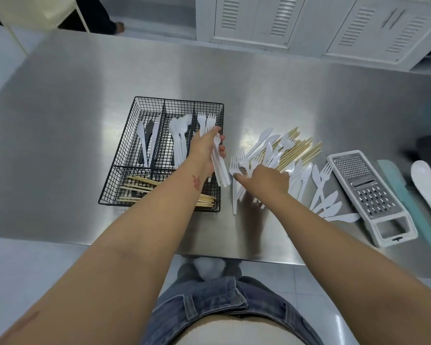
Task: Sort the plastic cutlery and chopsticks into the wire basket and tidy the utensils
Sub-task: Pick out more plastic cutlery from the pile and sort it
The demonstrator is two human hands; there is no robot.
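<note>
My left hand is closed around a bunch of white plastic forks, held over the right side of the wire basket. The basket sits on the steel table. Knives lie in its far left slot, spoons in the middle slot, two forks in the far right slot, and chopsticks along the near slot.

My right hand rests on the mixed pile just beside the basket — forks, knives, spoons and more chopsticks all jumbled. The fingers press down on a fork, but I cannot tell if they have pinched it yet.

To do this well, I think I should pick only forks with the right hand and pass them to the left bunch, prongs all pointing the same way. Then I lower the bunch into the fork slot — not drop it, or it may spill across the dividers.

A grater and a big white spoon lie further right.
</note>
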